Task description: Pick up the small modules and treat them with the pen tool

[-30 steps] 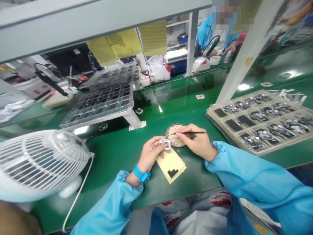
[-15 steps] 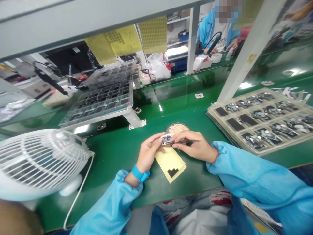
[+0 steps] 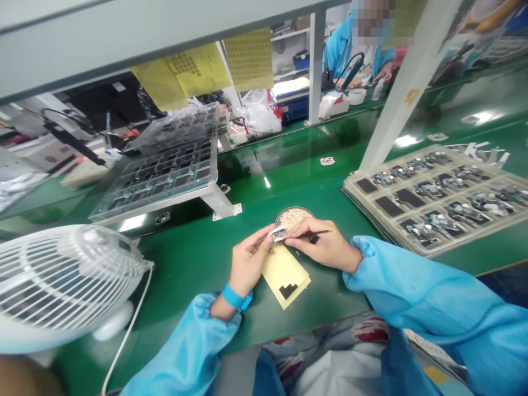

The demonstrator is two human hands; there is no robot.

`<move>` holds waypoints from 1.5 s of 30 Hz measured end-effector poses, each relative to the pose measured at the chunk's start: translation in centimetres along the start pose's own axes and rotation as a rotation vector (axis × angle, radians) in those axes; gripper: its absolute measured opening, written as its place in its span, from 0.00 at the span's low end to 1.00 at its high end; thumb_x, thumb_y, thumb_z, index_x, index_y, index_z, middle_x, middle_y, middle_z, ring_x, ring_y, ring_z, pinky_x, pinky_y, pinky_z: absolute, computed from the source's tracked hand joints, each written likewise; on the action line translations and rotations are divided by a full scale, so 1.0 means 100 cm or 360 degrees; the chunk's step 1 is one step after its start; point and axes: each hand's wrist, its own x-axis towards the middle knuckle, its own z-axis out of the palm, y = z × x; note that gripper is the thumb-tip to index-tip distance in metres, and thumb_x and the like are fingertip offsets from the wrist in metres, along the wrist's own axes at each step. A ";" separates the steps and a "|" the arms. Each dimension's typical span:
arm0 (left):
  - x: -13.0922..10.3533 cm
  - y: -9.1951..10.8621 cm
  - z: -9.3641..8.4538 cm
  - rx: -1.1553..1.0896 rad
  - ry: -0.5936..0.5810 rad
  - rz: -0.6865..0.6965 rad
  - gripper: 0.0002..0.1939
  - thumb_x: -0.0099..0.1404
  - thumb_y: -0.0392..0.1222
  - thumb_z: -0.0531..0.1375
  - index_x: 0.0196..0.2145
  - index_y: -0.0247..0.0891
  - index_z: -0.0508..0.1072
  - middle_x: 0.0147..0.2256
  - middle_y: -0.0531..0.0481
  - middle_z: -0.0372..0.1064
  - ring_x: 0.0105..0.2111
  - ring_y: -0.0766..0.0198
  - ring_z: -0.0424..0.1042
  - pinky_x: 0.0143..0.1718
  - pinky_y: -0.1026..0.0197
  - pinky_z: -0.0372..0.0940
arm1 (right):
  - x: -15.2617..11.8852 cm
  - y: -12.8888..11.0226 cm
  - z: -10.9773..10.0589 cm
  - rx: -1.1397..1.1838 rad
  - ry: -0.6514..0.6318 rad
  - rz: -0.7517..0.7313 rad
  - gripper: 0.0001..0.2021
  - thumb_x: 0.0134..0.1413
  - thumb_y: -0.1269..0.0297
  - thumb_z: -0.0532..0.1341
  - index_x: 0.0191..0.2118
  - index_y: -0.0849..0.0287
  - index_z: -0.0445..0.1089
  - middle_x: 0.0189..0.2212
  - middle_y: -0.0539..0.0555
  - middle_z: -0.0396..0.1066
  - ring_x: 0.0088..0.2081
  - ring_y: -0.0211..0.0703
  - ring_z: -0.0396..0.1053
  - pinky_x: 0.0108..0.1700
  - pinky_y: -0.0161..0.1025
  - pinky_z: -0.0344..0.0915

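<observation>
Between the thumb and fingers of my left hand (image 3: 248,259) is a small electronic part in a white frame (image 3: 277,235), held slightly tilted. My right hand (image 3: 328,246) pinches a pair of thin dark tweezers (image 3: 319,233), whose tip meets or nearly meets the part's right side; contact is too small to make out. Beneath both hands a yellow sheet (image 3: 278,269) with black stickers at its near end lies on the green bench (image 3: 190,286). Just beyond the hands stands a round dish (image 3: 294,208) of pale small pieces, partly hidden by my right hand.
A white fan (image 3: 70,280) stands at left. Stacked trays (image 3: 388,234) of circuit parts lie at right, and a clear tray (image 3: 154,190) rests on a raised stand. A loose white-framed part (image 3: 327,161) lies farther back. Across the bench, a co-worker's hand (image 3: 385,71) shows.
The held part has tipped, showing its face at a flatter angle. The tweezers have swung so their back end points higher. The whole view has shifted slightly.
</observation>
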 end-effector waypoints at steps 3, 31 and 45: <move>-0.002 -0.001 0.002 0.0002 0.0065 0.0006 0.20 0.61 0.46 0.67 0.50 0.39 0.79 0.43 0.45 0.79 0.29 0.66 0.73 0.36 0.63 0.72 | 0.000 -0.003 0.004 -0.0012 0.0112 0.0135 0.07 0.54 0.60 0.69 0.35 0.58 0.75 0.33 0.54 0.78 0.33 0.42 0.76 0.34 0.38 0.73; 0.002 -0.005 0.000 -0.0216 0.0102 -0.0219 0.27 0.61 0.48 0.67 0.55 0.36 0.74 0.46 0.42 0.78 0.30 0.64 0.78 0.36 0.62 0.74 | 0.003 -0.013 0.013 0.0278 0.0339 0.0590 0.13 0.47 0.58 0.72 0.29 0.59 0.70 0.27 0.51 0.75 0.25 0.38 0.73 0.27 0.35 0.71; -0.007 0.007 0.002 -0.0504 -0.0023 -0.0284 0.25 0.60 0.41 0.68 0.55 0.35 0.75 0.48 0.40 0.77 0.36 0.60 0.79 0.33 0.64 0.72 | 0.003 -0.019 -0.010 0.0028 0.0088 0.0228 0.08 0.52 0.62 0.70 0.35 0.58 0.73 0.35 0.53 0.79 0.37 0.43 0.79 0.41 0.38 0.76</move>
